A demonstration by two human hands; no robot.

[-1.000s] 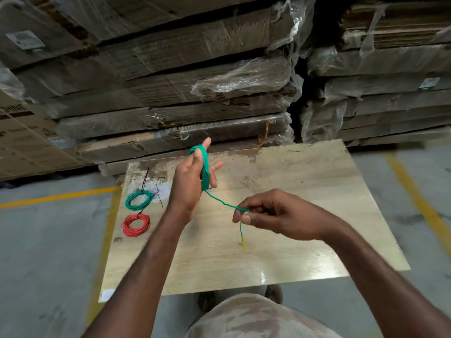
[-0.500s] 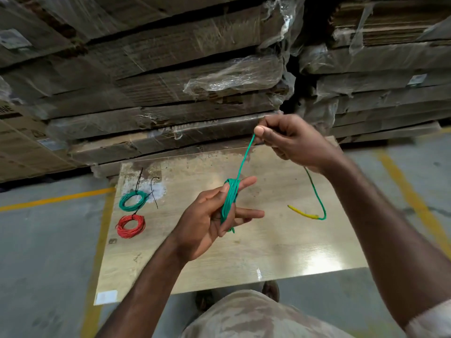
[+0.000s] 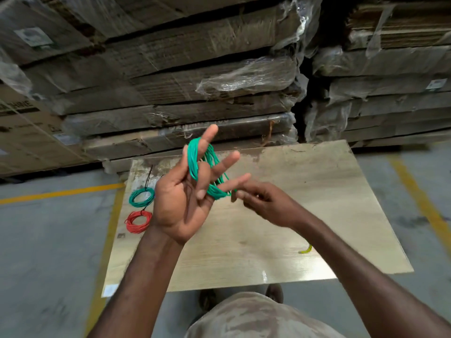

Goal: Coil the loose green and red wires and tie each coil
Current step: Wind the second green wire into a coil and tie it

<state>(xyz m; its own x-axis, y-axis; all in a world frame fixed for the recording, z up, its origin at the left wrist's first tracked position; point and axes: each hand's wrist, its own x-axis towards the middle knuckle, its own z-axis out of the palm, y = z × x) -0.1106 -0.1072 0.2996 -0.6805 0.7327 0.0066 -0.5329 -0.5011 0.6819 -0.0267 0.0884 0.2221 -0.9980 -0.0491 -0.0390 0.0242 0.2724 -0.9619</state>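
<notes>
— Winding looks nearly done: the left hand (image 3: 181,203), palm up with fingers spread, carries the green wire (image 3: 195,159) looped round them, above the near part of the board (image 3: 280,215).

— And the right hand (image 3: 262,200)?

— Pinched on the wire's tail just beside the loops, I think; it's blurred. To finish well I'd keep that tail taut and lay the last turns against the others so nothing slips off.

— Which way does the bundle run?

— Long axis slants from the raised fingertip down toward the right hand.

— Farther back?

— A tied green coil (image 3: 141,196) and red coil (image 3: 138,222) lie flat at the board's left edge, with stacked cartons (image 3: 195,76) behind.
</notes>
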